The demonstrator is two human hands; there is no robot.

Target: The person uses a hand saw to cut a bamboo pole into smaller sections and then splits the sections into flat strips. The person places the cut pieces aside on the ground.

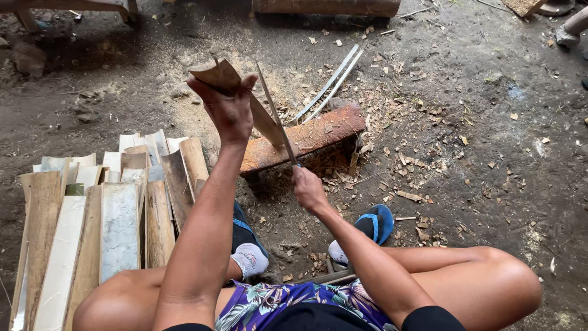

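My left hand [229, 109] is raised and grips the top of a flat brown wooden slat [264, 122], which stands tilted with its lower end toward a reddish-brown log block [312, 135] on the ground. My right hand [308, 189] is closed on the handle of a long thin blade [274, 110], which runs up along the right edge of the slat. I sit low, knees spread, with white socks and blue sandals [378, 222] on my feet.
A stack of split pale wooden slats [110, 227] lies at my left. Two thin pale strips [331, 83] lie beyond the log. Wood chips [422, 178] scatter the dirt floor. Another person's foot [572, 30] shows at top right.
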